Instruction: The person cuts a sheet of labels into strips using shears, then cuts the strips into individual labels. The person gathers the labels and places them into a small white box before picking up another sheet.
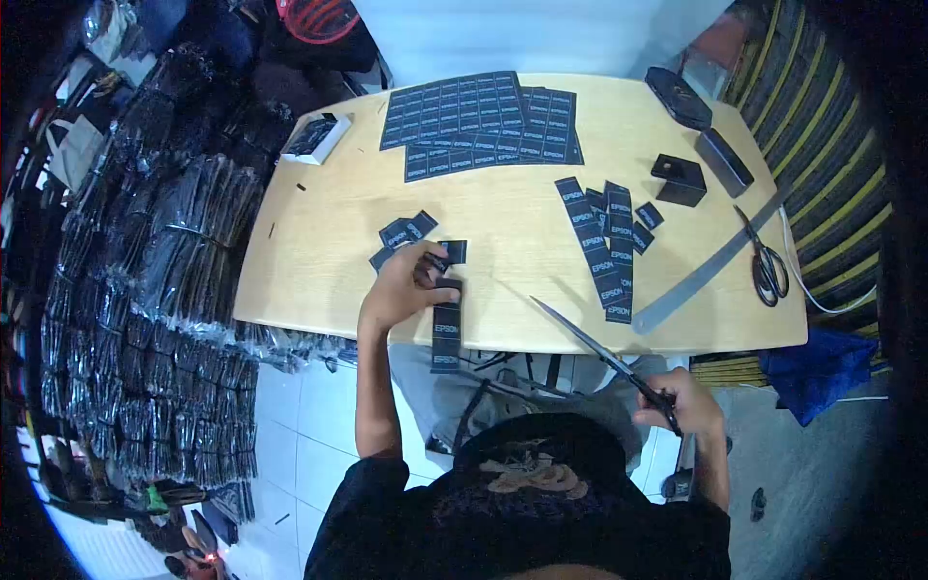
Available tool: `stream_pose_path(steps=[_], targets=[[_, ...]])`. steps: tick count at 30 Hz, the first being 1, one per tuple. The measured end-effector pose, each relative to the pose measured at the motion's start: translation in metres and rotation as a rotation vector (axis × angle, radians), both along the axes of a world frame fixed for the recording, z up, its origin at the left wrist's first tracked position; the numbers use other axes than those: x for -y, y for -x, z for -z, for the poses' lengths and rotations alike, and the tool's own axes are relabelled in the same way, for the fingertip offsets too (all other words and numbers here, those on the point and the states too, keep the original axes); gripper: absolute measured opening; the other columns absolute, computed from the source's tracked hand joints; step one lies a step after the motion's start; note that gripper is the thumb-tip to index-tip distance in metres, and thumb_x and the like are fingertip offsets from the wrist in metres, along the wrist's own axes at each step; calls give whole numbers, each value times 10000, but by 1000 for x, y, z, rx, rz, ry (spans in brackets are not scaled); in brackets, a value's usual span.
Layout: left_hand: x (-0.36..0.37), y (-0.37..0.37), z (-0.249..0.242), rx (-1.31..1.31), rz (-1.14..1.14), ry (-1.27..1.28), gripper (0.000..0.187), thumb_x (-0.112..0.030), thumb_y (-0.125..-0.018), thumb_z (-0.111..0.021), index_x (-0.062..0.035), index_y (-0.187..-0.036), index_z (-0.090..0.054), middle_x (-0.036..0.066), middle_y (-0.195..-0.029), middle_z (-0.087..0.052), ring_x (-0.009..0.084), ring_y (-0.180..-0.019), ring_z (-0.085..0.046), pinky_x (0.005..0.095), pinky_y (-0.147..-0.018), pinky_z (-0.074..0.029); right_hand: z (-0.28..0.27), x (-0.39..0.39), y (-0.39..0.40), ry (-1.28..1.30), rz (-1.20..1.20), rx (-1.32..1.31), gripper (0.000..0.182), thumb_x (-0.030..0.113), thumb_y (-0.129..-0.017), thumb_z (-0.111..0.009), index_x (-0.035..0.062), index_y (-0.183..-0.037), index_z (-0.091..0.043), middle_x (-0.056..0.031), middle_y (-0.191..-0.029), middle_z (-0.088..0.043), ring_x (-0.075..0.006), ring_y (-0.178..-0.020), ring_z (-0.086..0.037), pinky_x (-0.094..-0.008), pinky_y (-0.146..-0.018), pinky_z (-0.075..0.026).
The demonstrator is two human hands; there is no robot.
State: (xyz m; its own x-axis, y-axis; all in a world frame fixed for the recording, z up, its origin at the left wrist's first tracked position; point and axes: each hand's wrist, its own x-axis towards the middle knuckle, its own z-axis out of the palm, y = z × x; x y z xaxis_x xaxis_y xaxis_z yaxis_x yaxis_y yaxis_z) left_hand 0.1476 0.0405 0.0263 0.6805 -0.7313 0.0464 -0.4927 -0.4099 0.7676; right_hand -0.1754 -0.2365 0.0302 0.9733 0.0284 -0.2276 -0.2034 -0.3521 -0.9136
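Observation:
My left hand (401,290) is closed, thumb and fingertips pinching the upper end of a black strip of EPSON labels (446,333) whose lower end hangs over the table's near edge. Just beyond the fingertips lies a small black piece (457,252), partly hidden by them. Several cut labels (398,232) lie in a loose heap by that hand. In my right hand (688,401) is a pair of black-handled scissors (601,352), blades pointing up and left across the table edge, apart from the strip.
Printed EPSON sheets (454,111) are stacked at the far side of the table (512,217). Longer label strips (592,242) lie right of centre. Beside them are a steel ruler (706,271), a second pair of scissors (768,275), a black stand (680,180) and a small box (319,138).

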Motion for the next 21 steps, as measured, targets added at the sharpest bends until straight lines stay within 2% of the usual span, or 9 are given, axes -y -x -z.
stream_pose_path(steps=[2, 4, 7, 9, 11, 14, 16, 18, 21], targets=[[-8, -10, 1, 79, 17, -50, 602, -109, -577, -847, -43, -1101, -558, 61, -868, -561, 86, -608, -530, 225, -569, -471, 7, -10, -2, -81, 50, 24, 240, 151, -703, -795, 25, -743, -595, 29, -587, -525, -34, -544, -444, -217, -486, -349], [-13, -2, -10, 69, -129, -13, 732, -100, -573, -844, -58, -1222, -507, 101, -998, -571, 104, -599, -541, 224, -555, -479, 12, -20, -5, -177, 133, 2, 241, 146, -696, -799, 25, -795, -616, 42, -586, -503, -28, -541, -427, -212, -484, -332], [-14, 19, -31, 34, -189, 40, 793, -84, -580, -837, -82, -1284, -474, 116, -1110, -554, 86, -589, -541, 209, -543, -475, 3, -46, -25, -41, 197, 150, 329, 186, -685, -815, 4, -901, -646, 28, -649, -546, -51, -613, -480, -225, -560, -394], [-5, 44, -47, -229, -85, 242, 704, 20, -628, -796, -60, -1258, -493, 55, -1164, -545, 11, -620, -509, 162, -531, -437, 2, -65, -45, -87, 253, 163, 371, 193, -676, -823, 11, -946, -646, 35, -650, -531, -49, -610, -470, -222, -559, -389], [9, 72, -54, -346, 27, 362, 665, 59, -639, -781, -40, -1234, -502, 38, -1162, -544, 3, -627, -497, 146, -531, -420, 10, -80, -64, -157, 310, 224, 436, 185, -668, -827, 39, -1033, -638, 61, -651, -491, -42, -598, -443, -214, -547, -364], [24, 95, -50, -476, 128, 419, 718, 77, -591, -797, -38, -1232, -494, 91, -1213, -521, 12, -661, -489, 166, -573, -437, -7, -98, -89, -266, 296, 375, 318, 144, -720, -787, 23, -966, -625, 63, -638, -483, -21, -574, -427, -196, -510, -332], [32, 106, -47, -470, 108, 494, 685, 78, -597, -793, -30, -1206, -500, 100, -1218, -512, 30, -722, -513, 176, -595, -450, -11, -104, -99, -383, 350, 436, 169, 94, -781, -722, 23, -833, -578, 63, -620, -466, -3, -541, -404, -175, -478, -299], [37, 114, -42, -459, 89, 574, 652, 79, -603, -789, -23, -1181, -507, 110, -1222, -502, 48, -783, -537, 186, -617, -463, -19, -104, -99, -391, 374, 437, 161, 83, -799, -697, 31, -787, -544, 63, -612, -456, 1, -529, -395, -171, -468, -289], [35, 128, -29, -452, 153, 771, 561, 87, -704, -717, 3, -1203, -475, 139, -1205, -499, 138, -886, -601, 225, -760, -508, -24, -99, -102, -376, 419, 451, 181, 69, -822, -659, 41, -728, -506, 64, -600, -445, 5, -526, -394, -171, -463, -281]])
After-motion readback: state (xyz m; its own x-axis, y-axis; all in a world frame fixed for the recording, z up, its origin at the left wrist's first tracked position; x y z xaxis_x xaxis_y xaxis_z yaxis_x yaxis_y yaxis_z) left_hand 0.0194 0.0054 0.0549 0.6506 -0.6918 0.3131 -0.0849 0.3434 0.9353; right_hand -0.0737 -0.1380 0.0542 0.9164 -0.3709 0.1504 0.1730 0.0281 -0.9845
